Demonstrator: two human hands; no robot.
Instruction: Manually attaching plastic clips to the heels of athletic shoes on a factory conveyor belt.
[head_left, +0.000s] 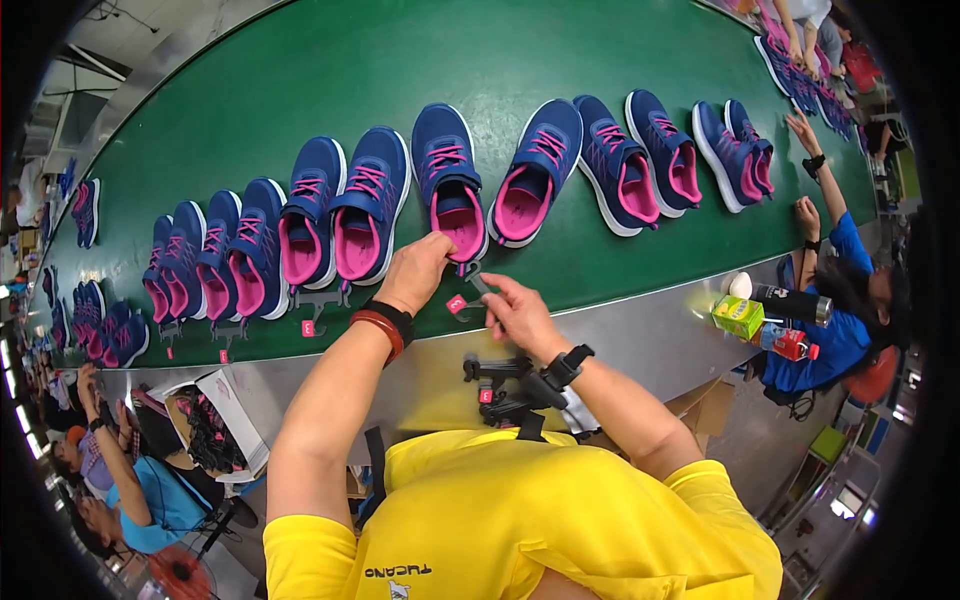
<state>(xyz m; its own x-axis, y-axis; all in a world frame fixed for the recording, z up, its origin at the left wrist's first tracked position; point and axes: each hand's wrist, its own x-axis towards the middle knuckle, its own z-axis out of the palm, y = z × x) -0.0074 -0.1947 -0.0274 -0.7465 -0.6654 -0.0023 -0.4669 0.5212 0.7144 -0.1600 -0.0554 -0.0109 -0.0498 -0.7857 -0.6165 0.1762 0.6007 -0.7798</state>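
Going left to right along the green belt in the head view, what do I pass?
Lone blue shoe → packed row of blue-and-pink shoes → left hand on a shoe's heel → right hand with a pink tag → green carton.

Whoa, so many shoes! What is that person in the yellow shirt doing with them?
A person in a yellow shirt stands at a long green conveyor belt lined with navy-blue sneakers with pink laces and linings. The left hand grips the heel of one navy-and-pink sneaker, while the right hand holds a small pink tag on a dark clip just below it. Other workers sit along the belt.
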